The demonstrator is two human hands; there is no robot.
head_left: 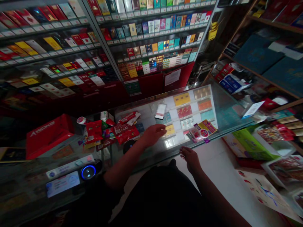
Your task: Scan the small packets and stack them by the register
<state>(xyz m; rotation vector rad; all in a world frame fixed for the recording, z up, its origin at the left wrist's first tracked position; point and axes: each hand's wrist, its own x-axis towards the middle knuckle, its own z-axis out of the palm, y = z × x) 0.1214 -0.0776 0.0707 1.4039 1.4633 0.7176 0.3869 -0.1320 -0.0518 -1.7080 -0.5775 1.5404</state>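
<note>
My left hand [154,135] reaches over the glass counter [151,153], its fingers loosely stretched to the right with nothing seen in them. Just beyond it lies a phone [161,111] with a lit white screen, apart from the fingers. My right hand [190,158] hangs by the counter's front edge, fingers slightly bent and apart, holding nothing visible. Nearest to it on the glass are a round pink-and-white tub [203,134] and a yellow-and-purple packet [208,127]. Left of my left hand several red snack packets [126,134] lie in a heap.
A red bag [50,134] stands at the left, with a payment speaker [88,172] with a glowing blue ring in front of it. Shelves of cigarette packs [153,26] fill the back wall. At right are a green box [254,143] and a leaning white card [253,109].
</note>
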